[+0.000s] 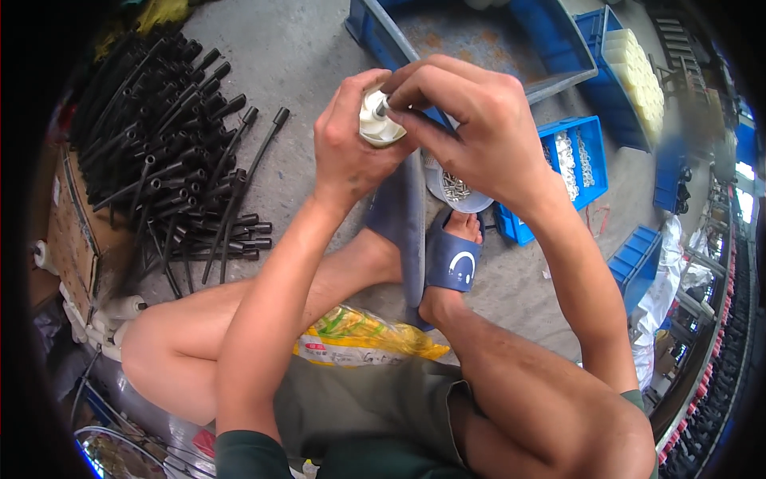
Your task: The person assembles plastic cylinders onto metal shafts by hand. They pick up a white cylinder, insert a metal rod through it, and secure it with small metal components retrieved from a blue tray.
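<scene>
A white part [372, 130] sits inside the curled fingers of the left hand [345, 136], seemingly for steadiness, while the right hand [477, 112], fingertips nearly closed, pinches a grey pin [381, 109] against it.

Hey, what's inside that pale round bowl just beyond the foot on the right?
Inside the bowl lie many small silvery metal pieces. The right hand covers its far part, so whatever lies there cannot be seen.
</scene>
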`<state>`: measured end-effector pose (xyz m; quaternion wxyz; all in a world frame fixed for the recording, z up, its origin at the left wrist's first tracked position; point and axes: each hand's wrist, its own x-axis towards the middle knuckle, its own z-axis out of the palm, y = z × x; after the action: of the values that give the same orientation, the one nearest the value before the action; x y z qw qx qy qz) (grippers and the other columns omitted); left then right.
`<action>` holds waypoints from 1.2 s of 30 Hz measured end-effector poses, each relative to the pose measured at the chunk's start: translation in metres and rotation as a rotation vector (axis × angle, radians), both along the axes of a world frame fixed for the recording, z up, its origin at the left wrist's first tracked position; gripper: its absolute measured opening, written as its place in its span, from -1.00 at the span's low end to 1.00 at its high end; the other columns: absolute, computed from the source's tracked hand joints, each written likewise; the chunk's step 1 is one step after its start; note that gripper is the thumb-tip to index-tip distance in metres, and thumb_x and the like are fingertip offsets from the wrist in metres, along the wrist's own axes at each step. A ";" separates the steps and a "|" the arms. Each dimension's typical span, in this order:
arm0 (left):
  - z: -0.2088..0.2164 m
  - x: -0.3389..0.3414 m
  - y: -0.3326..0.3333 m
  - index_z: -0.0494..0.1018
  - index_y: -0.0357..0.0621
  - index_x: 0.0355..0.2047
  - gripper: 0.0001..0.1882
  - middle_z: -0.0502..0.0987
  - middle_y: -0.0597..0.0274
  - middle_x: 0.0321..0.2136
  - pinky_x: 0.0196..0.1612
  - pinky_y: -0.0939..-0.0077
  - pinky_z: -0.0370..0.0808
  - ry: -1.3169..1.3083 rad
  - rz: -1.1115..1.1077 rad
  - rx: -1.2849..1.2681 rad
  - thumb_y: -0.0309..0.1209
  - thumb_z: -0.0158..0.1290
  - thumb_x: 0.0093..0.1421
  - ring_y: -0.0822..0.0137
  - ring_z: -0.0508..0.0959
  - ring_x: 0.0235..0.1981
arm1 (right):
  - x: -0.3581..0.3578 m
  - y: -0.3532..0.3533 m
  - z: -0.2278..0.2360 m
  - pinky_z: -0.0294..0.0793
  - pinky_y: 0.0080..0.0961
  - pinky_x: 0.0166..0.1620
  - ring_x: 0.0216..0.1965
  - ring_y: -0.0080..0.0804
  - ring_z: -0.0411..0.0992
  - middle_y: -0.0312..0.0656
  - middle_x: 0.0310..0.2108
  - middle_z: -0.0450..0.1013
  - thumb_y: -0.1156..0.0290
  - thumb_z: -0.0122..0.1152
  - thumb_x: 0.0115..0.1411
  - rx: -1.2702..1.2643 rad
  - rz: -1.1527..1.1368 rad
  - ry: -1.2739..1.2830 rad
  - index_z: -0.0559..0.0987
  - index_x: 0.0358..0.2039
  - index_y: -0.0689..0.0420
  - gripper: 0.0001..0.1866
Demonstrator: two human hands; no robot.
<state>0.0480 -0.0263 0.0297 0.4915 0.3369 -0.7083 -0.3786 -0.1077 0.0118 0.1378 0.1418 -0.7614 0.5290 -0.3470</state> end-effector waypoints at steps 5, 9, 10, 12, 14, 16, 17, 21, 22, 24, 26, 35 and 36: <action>0.002 -0.003 0.001 0.50 -0.17 0.04 -0.38 0.68 0.03 -0.13 -0.06 0.23 0.66 -0.017 -0.017 0.002 -0.49 0.44 -0.08 0.01 0.72 -0.12 | -0.008 -0.005 0.001 0.55 -0.16 -0.29 -0.32 0.02 0.56 -0.11 -0.40 0.55 0.47 0.44 0.01 0.007 -0.002 0.058 0.63 -0.33 0.14 -0.80; 0.003 -0.002 0.003 0.52 -0.17 0.03 -0.39 0.70 0.06 -0.17 -0.09 0.27 0.67 -0.033 -0.020 0.012 -0.47 0.46 -0.06 0.08 0.74 -0.16 | -0.010 -0.010 -0.003 0.58 -0.11 -0.22 -0.30 0.04 0.59 -0.10 -0.39 0.59 0.41 0.50 -0.01 0.065 0.032 -0.038 0.70 -0.27 0.13 -0.75; 0.005 -0.003 0.003 0.52 -0.17 0.03 -0.39 0.69 0.06 -0.18 -0.10 0.28 0.67 -0.043 -0.023 -0.001 -0.47 0.46 -0.06 0.08 0.74 -0.17 | -0.009 -0.008 -0.003 0.58 -0.10 -0.22 -0.30 0.04 0.59 -0.10 -0.40 0.59 0.41 0.49 0.00 0.068 0.023 0.021 0.70 -0.28 0.13 -0.76; 0.005 -0.006 0.004 0.52 -0.17 0.04 -0.39 0.69 0.07 -0.19 -0.10 0.28 0.66 -0.059 -0.015 -0.014 -0.46 0.47 -0.05 0.09 0.73 -0.19 | -0.009 -0.006 -0.006 0.59 -0.10 -0.21 -0.30 0.03 0.60 -0.10 -0.41 0.58 0.40 0.46 0.04 0.061 0.014 0.130 0.70 -0.29 0.12 -0.80; 0.007 -0.007 0.004 0.52 -0.15 0.06 -0.38 0.67 0.05 -0.13 -0.07 0.28 0.65 -0.057 0.005 -0.013 -0.46 0.47 -0.05 0.10 0.72 -0.15 | -0.016 -0.004 -0.007 0.61 -0.12 -0.21 -0.31 0.01 0.61 -0.08 -0.40 0.57 0.35 0.46 0.06 0.009 -0.024 0.113 0.70 -0.27 0.14 -0.78; 0.009 -0.002 0.004 0.53 -0.15 0.07 -0.40 0.65 0.04 -0.08 -0.02 0.30 0.61 -0.047 0.022 -0.001 -0.45 0.47 0.00 0.11 0.68 -0.09 | -0.029 0.000 -0.002 0.64 -0.23 -0.23 -0.29 -0.10 0.65 -0.07 -0.33 0.62 0.31 0.51 0.10 -0.018 -0.140 -0.001 0.70 -0.23 0.15 -0.73; 0.007 0.001 0.002 0.54 -0.16 0.07 -0.43 0.63 0.03 -0.06 0.01 0.31 0.59 -0.046 0.026 -0.008 -0.43 0.46 0.04 0.11 0.66 -0.07 | -0.043 0.006 0.001 0.65 -0.29 -0.25 -0.28 -0.17 0.67 -0.07 -0.29 0.65 0.29 0.53 0.12 -0.003 -0.225 -0.112 0.71 -0.20 0.16 -0.71; 0.003 0.011 -0.008 0.59 -0.21 0.05 -0.60 0.60 0.02 0.00 0.08 0.34 0.53 -0.026 -0.012 -0.043 -0.36 0.35 0.24 0.13 0.60 -0.01 | -0.118 0.064 -0.006 0.42 -0.69 -0.40 -0.45 -0.71 0.48 -0.32 -0.48 0.60 0.26 0.37 0.40 -0.076 -0.674 -0.183 0.73 -0.24 0.23 -0.75; 0.004 0.007 -0.005 0.63 -0.25 -0.03 -0.74 0.62 0.04 -0.02 0.09 0.34 0.53 0.014 0.007 0.031 -0.38 0.23 0.34 0.15 0.61 0.00 | -0.130 0.082 -0.014 0.43 -0.68 -0.37 -0.44 -0.69 0.48 -0.32 -0.47 0.60 0.28 0.32 0.43 -0.090 -0.795 -0.224 0.72 -0.26 0.26 -0.73; 0.006 0.004 -0.004 0.65 -0.27 -0.06 -0.77 0.62 0.05 -0.04 0.10 0.35 0.52 0.023 0.017 0.051 -0.42 0.20 0.35 0.17 0.61 0.00 | -0.156 0.122 -0.031 0.46 -0.65 -0.31 -0.42 -0.65 0.51 -0.29 -0.47 0.61 0.29 0.29 0.44 0.038 -1.022 -0.228 0.71 -0.26 0.28 -0.72; 0.012 0.006 -0.005 0.67 -0.28 -0.10 -0.81 0.63 0.05 -0.06 0.12 0.37 0.51 0.023 0.023 0.059 -0.48 0.17 0.34 0.18 0.62 0.00 | -0.165 0.154 -0.047 0.48 -0.64 -0.30 -0.41 -0.63 0.53 -0.28 -0.45 0.63 0.29 0.32 0.41 0.150 -1.129 -0.220 0.72 -0.24 0.29 -0.72; 0.017 0.016 -0.010 0.58 -0.34 0.01 -0.79 0.64 0.18 -0.01 0.11 0.50 0.51 0.090 0.026 0.255 -0.57 0.12 0.39 0.42 0.60 -0.05 | -0.182 0.203 -0.120 0.63 -0.22 -0.13 -0.27 -0.08 0.65 -0.02 -0.24 0.64 0.41 0.49 0.13 0.408 -0.986 0.279 0.70 -0.11 0.16 -0.69; 0.018 0.018 -0.010 0.58 -0.34 0.01 -0.78 0.64 0.17 0.01 0.12 0.49 0.51 0.071 0.015 0.262 -0.57 0.12 0.40 0.42 0.59 -0.03 | -0.183 0.201 -0.122 0.62 -0.18 -0.10 -0.23 -0.03 0.64 -0.03 -0.22 0.64 0.44 0.46 0.13 0.419 -1.013 0.231 0.70 -0.09 0.14 -0.70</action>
<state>0.0663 -0.0367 0.0478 0.4710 0.3897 -0.6324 -0.4757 -0.2906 0.2126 0.0156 0.0468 -0.4009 0.8983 -0.1733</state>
